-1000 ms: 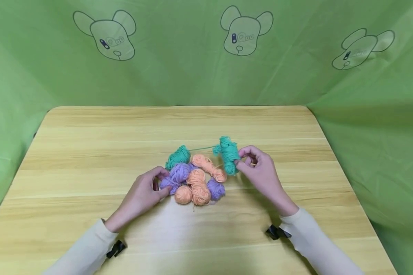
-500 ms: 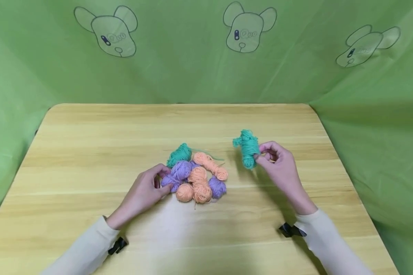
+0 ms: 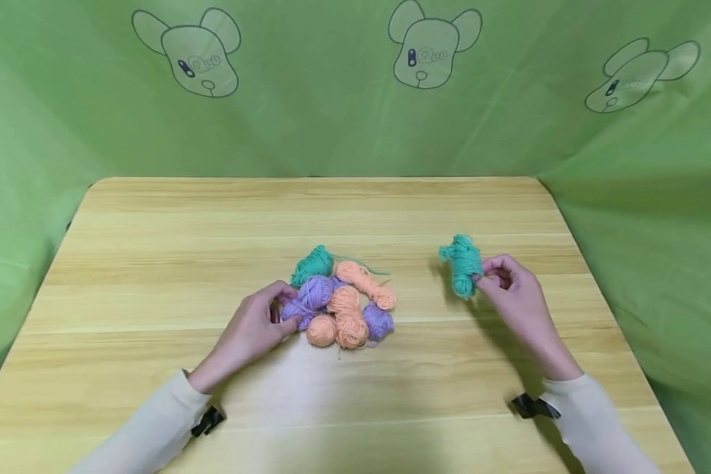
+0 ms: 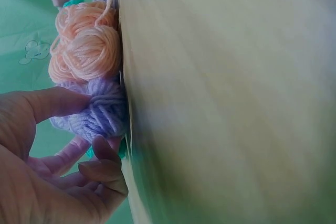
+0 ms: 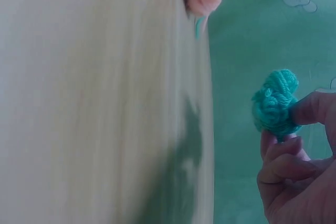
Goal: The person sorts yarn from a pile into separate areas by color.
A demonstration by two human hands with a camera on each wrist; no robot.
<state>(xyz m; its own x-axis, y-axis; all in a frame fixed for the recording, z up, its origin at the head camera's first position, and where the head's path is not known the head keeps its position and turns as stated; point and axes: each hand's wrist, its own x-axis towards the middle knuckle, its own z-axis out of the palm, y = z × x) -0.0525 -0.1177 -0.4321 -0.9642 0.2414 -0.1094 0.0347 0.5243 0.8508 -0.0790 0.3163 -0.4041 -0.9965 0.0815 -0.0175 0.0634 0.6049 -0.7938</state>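
Note:
My right hand pinches a small teal yarn skein between thumb and fingers, above the right part of the table. In the right wrist view this skein is held clear of the tabletop, over its shadow. At the left side of a yarn pile, my left hand grips a purple yarn skein, thumb on the near side and fingers behind. The left wrist view shows the thumb pressed on the purple yarn; the far fingertips are partly hidden by it.
Heaped beside the left hand are another teal skein trailing a loose strand, several peach skeins and more purple yarn. All lie on a wood-grain table. Green cloth with mouse-head drawings hangs around the table.
My right hand has carried the teal skein rightward, away from the pile. The strand stretching from the other teal skein now lies loose. The left hand has kept its hold on the purple skein.

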